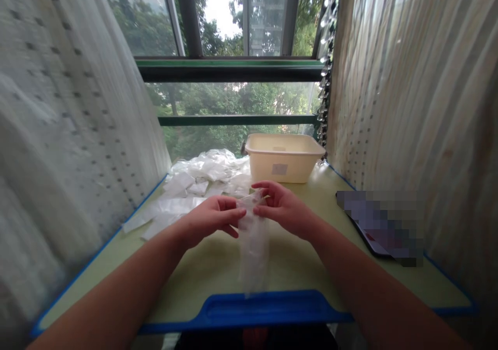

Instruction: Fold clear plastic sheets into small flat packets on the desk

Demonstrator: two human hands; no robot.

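A narrow clear plastic bag (253, 251) hangs upright between my hands, its lower end close to the table's blue front edge. My left hand (216, 216) pinches the bag's upper left side between thumb and fingers. On the other side, my right hand (282, 207) grips the upper right corner, thumb in front and fingers behind. Both hands are over the middle of the table. Whether anything is inside the bag cannot be made out. Behind my left hand lies a loose pile of similar clear plastic bags (210, 168).
A cream plastic bin (288, 155) with a small label stands at the back of the pale green table (303, 277). To the right rests a dark tablet-like device (377, 231), its screen blurred. Curtains (412, 80) flank both sides, with a window behind.
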